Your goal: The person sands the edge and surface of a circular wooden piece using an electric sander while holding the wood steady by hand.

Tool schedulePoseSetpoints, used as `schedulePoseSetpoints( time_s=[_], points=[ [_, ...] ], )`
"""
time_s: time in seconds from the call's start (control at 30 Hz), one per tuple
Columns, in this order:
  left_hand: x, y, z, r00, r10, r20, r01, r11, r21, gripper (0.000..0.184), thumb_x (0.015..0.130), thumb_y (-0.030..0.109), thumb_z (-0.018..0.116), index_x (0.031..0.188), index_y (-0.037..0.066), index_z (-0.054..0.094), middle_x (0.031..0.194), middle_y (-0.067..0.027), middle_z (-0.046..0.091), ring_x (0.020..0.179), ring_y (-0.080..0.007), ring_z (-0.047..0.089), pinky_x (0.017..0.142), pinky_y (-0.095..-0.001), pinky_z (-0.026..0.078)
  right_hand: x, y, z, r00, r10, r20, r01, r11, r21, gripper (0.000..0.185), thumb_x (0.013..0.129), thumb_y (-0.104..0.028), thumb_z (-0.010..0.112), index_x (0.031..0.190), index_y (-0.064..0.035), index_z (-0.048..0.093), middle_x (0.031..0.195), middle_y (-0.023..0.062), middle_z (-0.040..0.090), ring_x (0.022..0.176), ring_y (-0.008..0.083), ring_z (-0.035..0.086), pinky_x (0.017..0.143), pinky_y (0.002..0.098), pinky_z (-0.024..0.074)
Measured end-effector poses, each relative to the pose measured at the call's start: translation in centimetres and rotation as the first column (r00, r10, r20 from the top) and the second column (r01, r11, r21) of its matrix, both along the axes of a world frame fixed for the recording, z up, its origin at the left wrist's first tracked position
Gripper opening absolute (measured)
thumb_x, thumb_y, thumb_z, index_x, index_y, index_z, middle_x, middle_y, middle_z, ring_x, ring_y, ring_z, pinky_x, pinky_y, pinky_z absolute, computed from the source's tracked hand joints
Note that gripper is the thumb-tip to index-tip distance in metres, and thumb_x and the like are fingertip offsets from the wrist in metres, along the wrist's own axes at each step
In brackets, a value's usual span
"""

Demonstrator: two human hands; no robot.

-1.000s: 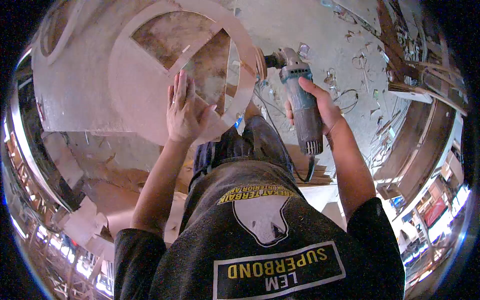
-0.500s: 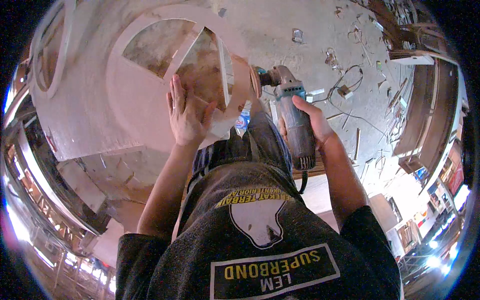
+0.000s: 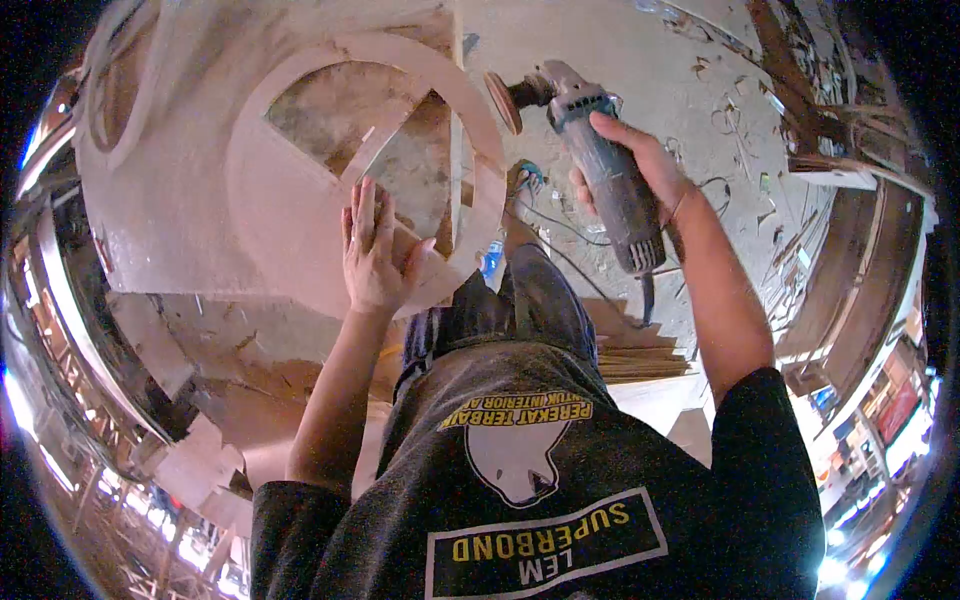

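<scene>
My left hand (image 3: 378, 250) lies flat with its fingers stretched out on a round, pale wooden panel (image 3: 285, 215). The panel has cut-out openings divided by a slanting bar (image 3: 385, 140), and my fingertips rest near the bar's lower end. My right hand (image 3: 645, 165) is wrapped around the body of an angle grinder (image 3: 610, 175), thumb on top. The grinder's round disc (image 3: 503, 102) stands tilted beside the panel's upper right rim, apart from it. A power cord (image 3: 648, 300) hangs from the tool's rear end.
Under the round panel is a larger pale board (image 3: 165, 235), with another ring-shaped piece (image 3: 110, 90) at the upper left. Wood scraps and offcuts (image 3: 735, 130) litter the floor on the right. A foot in a sandal (image 3: 525, 178) and a blue-and-white packet (image 3: 491, 260) show beside the panel.
My right hand has lifted the angle grinder up and to the right, taking its disc away from the panel's edge. My left hand stays flat on the panel.
</scene>
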State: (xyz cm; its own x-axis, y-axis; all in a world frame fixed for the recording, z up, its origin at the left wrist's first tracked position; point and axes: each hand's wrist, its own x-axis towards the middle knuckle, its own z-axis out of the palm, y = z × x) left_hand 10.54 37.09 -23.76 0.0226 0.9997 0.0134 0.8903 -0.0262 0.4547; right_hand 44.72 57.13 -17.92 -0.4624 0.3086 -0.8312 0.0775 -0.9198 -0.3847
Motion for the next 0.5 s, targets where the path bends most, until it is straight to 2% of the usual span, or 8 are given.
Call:
schedulePoseSetpoints(
  time_s=[0.17, 0.3, 0.4, 0.5],
  points=[
    [0.1, 0.3, 0.5, 1.0, 0.011, 0.016, -0.011, 1.0, -0.012, 0.08, 0.087, 0.04, 0.08, 0.147, -0.005, 0.055, 0.171, -0.0217, 0.029, 0.157, -0.0406, 0.032, 0.126, -0.0548, 0.028, -1.4, 2.9, 0.9, 0.993, 0.088, 0.078, -0.092, 0.995, 0.038, 0.061, 0.09, -0.063, 0.072, 0.106, -0.0056, 0.061, 0.082, 0.0124, 0.071, 0.063, 0.0219, 0.071, 0.057, 0.0368, 0.0604],
    [0.1, 0.2, 0.3, 1.0, 0.021, 0.021, -0.021, 1.0, -0.015, 0.079, 0.088, 0.041, 0.08, 0.148, -0.005, 0.055, 0.171, -0.0218, 0.029, 0.156, -0.0407, 0.032, 0.126, -0.0554, 0.028, -1.3, 1.4, 0.9, 0.995, 0.054, 0.086, -0.053, 0.999, -0.011, 0.06, 0.09, -0.062, 0.073, 0.106, -0.0044, 0.064, 0.083, 0.0122, 0.071, 0.063, 0.0213, 0.071, 0.057, 0.0356, 0.0602],
    [0.1, 0.2, 0.3, 1.0, 0.007, 0.019, -0.007, 1.0, 0.008, 0.079, 0.088, 0.041, 0.079, 0.148, -0.004, 0.054, 0.171, -0.0224, 0.029, 0.156, -0.0408, 0.032, 0.125, -0.056, 0.028, -1.3, -1.2, 2.0, 0.986, -0.019, 0.163, 0.022, 1.0, -0.018, 0.059, 0.092, -0.06, 0.071, 0.107, -0.0036, 0.065, 0.083, 0.0121, 0.071, 0.064, 0.0223, 0.071, 0.059, 0.0364, 0.0605],
    [0.0, 0.2, 0.1, 1.0, -0.004, 0.021, 0.004, 1.0, 0.008, 0.08, 0.088, 0.042, 0.079, 0.149, -0.004, 0.054, 0.171, -0.0236, 0.029, 0.156, -0.0406, 0.032, 0.125, -0.0562, 0.028, -0.8, -3.7, 1.8, 0.988, -0.077, 0.131, 0.084, 0.995, -0.048, 0.058, 0.094, -0.059, 0.069, 0.108, -0.0035, 0.065, 0.084, 0.0125, 0.071, 0.065, 0.0234, 0.071, 0.061, 0.0374, 0.0603]
  ],
)
